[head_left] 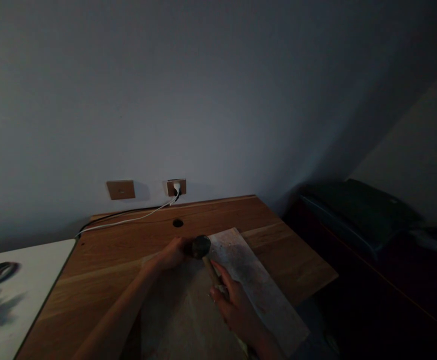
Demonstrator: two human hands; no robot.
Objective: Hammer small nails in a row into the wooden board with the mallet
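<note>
mallet [201, 247]: lay over a pale sheet [267, 295] near the middle of the counter [109, 255]; dark round head, light handle [211, 272], slanted down toward the right hand [235, 302].
hands: stood apart, on either side of the head. right, wrapped around the handle, below the head. left [171, 253], set just beside the dark head, fingertips lost in shadow; whether closed on anything, could not be told.
pale sheet: lay flat on the counter, aslant, partly shaded, with small specks near the far corner.
counter: of brown wood, stood against a grey wall [218, 100]; pierced by a round dark hole [178, 223] near the rear edge.
wall fittings: included a blank-looking plate [121, 190] and a socket [170, 188] with white plug [176, 187]; trailed a white cable [128, 220] leftward.
at left: adjoined a white surface [38, 265].
at right: sat a dark green item [368, 212], too dim to identify.
</note>
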